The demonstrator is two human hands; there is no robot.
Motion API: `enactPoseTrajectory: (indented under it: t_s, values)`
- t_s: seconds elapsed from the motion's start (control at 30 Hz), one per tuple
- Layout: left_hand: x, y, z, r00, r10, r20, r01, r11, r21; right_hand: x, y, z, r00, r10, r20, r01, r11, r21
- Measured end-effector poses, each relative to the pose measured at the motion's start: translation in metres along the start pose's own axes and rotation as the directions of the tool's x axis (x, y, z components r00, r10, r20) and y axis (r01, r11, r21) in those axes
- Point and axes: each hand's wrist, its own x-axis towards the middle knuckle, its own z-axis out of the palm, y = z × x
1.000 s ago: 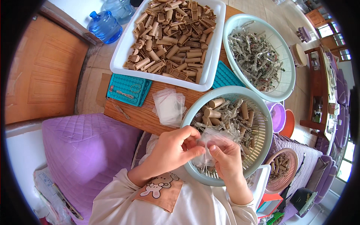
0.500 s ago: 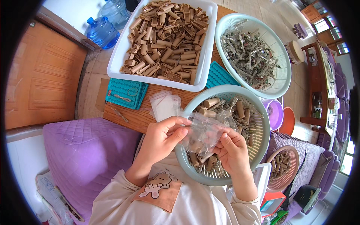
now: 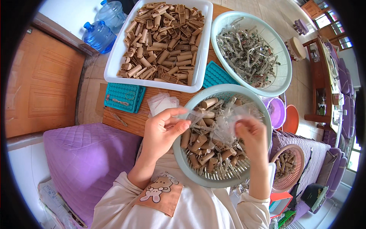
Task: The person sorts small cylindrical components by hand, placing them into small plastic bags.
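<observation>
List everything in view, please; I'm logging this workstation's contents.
white tray: one, full of tan tubes, top centre
white basket: one, grey bits, top right
pale green basket: one, tubes, on the lap
teal moulds: two, on the table
bag stack: clear, beside the moulds
water bottles: two, blue, top left
purple cushion: one, left
left hand: pinches a clear bag
right hand: holds crumpled clear bags

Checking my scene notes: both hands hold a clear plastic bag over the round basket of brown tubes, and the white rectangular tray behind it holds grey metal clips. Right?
Not quite. The head view shows the white rectangular tray holds brown tubes; the grey metal clips lie in the round white basket. The rest stands.
</observation>
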Motion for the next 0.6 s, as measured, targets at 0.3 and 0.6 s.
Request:
enactPoseTrajectory:
  t_s: [0.3,0.6]
  values:
    - [0.0,-0.007,0.003,0.997,0.045,0.061,-0.037,0.991,-0.128,0.014,-0.009,-0.056,0.941,-0.209,-0.266,-0.004,0.779,-0.627]
    - [-0.009,-0.012,0.004,0.931,0.355,0.086,-0.359,0.933,0.03,-0.011,-0.021,-0.027,0.813,-0.549,-0.193,0.258,0.636,-0.727]
